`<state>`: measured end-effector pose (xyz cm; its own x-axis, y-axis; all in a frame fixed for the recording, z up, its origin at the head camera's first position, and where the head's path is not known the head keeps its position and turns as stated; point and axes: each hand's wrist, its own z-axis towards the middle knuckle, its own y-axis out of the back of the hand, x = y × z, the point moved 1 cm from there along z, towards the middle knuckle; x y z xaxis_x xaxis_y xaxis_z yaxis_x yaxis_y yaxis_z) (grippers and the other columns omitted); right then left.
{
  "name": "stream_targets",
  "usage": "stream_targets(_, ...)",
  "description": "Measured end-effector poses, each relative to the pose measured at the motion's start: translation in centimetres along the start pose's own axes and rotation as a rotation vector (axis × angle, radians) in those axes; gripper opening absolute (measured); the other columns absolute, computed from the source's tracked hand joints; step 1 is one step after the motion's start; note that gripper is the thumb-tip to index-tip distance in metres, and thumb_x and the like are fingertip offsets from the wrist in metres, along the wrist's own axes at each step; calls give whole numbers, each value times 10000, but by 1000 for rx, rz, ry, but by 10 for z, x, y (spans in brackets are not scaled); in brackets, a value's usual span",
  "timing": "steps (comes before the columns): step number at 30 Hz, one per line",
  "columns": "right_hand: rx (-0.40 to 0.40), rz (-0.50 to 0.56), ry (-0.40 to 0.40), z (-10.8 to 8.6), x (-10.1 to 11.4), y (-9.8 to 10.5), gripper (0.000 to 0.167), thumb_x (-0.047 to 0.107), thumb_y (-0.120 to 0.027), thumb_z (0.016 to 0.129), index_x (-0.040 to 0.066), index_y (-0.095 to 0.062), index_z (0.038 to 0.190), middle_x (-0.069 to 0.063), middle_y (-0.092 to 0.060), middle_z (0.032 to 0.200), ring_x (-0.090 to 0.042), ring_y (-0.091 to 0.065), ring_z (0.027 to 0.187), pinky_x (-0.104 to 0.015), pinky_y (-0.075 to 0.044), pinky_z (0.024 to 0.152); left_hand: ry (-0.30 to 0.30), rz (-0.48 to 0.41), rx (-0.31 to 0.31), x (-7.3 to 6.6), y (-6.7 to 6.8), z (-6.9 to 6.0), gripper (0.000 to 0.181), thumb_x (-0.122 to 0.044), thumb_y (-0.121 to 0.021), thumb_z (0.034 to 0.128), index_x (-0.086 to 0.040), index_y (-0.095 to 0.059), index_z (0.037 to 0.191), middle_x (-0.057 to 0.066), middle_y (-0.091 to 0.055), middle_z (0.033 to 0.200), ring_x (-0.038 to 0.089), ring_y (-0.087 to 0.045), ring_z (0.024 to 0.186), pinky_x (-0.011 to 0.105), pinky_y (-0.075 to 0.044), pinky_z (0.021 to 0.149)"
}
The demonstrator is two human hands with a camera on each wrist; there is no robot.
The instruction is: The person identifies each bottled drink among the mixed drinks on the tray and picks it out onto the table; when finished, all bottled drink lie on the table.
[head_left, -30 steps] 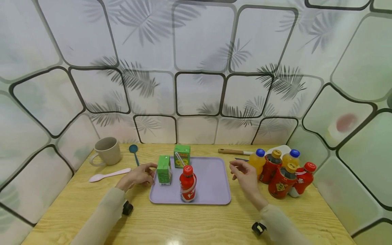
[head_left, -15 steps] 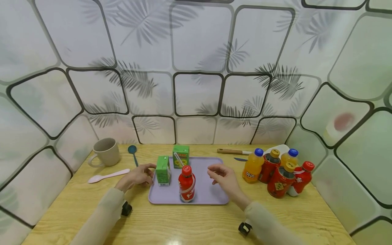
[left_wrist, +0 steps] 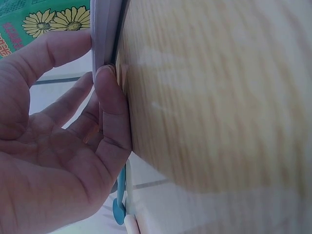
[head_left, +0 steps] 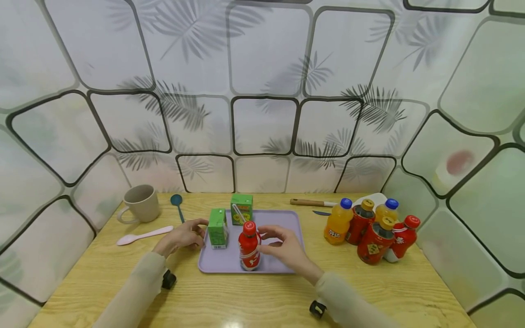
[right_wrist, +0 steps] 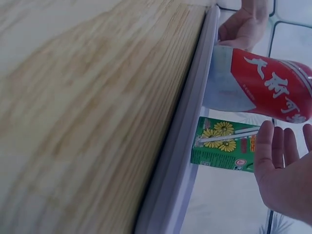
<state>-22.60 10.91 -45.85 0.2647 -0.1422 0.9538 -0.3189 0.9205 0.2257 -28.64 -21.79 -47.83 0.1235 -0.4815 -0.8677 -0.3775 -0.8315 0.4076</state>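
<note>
A red bottle [head_left: 249,248] with a red cap stands upright on the lilac tray [head_left: 225,265]. My right hand [head_left: 287,249] is at the bottle's right side, its fingers spread and loosely bent. In the right wrist view the fingertips [right_wrist: 265,129] lie close to the bottle; whether they touch is unclear. My left hand [head_left: 184,237] holds the tray's left edge, with fingers [left_wrist: 109,92] on both sides of the rim. A green drink carton [head_left: 217,228] stands beside that hand. Farther back on the tray is another green carton [head_left: 241,210] with a straw.
At the right stand several bottles: orange juice [head_left: 338,222], dark tea with a yellow cap [head_left: 375,243], and a red bottle [head_left: 404,239]. Behind lie a wooden-handled utensil [head_left: 307,202] and a blue blade [head_left: 321,213]. Left are a mug [head_left: 143,205], teal spoon [head_left: 177,200] and pink spoon [head_left: 141,235].
My right hand has moved left, from beside the orange juice bottles, over the tray to the red bottle. The left hand stays at the tray's edge.
</note>
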Motion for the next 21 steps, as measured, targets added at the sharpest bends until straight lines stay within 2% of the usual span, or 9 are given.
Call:
stream_targets(4,-1,-3,30,2,2,-9,561,82,-812,776,77,-612,1301,-128,-618,1275,-234,-597,1108,-304,-545,861,-1,3,-2,0,0,0,733,58,-679,727,15,-415,1409,109,-541,973,158,-514,718,263,-455,603)
stream_targets(12,3,-59,-9,3,10,-25,701,42,-842,723,89,-537,1353,-106,-596,1300,-263,-568,1170,-293,-501,913,5,9,-4,0,0,0,749,63,-679,710,15,-418,1410,111,-547,971,156,-508,719,260,-451,607)
stream_targets(16,-9,-70,-7,-2,26,-28,671,9,-822,735,43,-534,1340,-140,-615,1277,-294,-574,1161,-318,-497,919,7,11,-2,0,1,0,748,61,-685,711,12,-420,1410,110,-548,972,157,-509,719,261,-453,609)
stream_targets(21,-44,-72,-5,-9,45,-28,655,16,-825,732,12,-563,1332,-146,-642,1244,-271,-605,1111,-346,-512,917,5,9,5,1,0,1,743,55,-688,716,11,-421,1408,109,-545,969,156,-509,716,261,-451,600)
